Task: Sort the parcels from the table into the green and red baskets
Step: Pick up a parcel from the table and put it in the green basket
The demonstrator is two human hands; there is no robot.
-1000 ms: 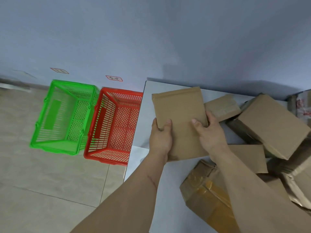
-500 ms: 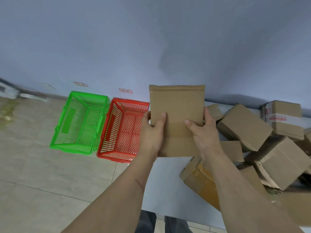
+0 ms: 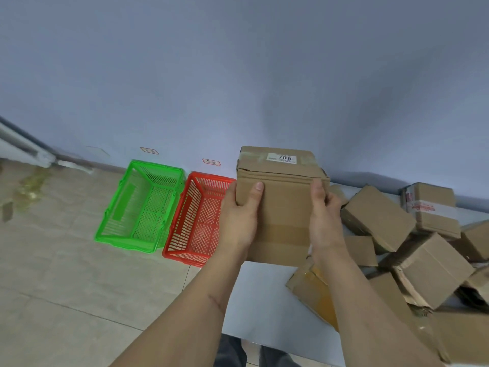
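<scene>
Cardboard parcel (image 3: 280,207) held up in both your hands, above the table's (image 3: 264,300) left end.

Your left hand (image 3: 239,221) grips its left edge, thumb laid across the near face; your right hand (image 3: 324,221) clasps the right edge the same way, both forearms reaching forward and up. A white label (image 3: 281,157) shows on its top face. The red basket (image 3: 197,221) and green basket (image 3: 140,207) sit side by side on the floor to your left, with more parcels (image 3: 423,247) piled on the table to your right.
</scene>
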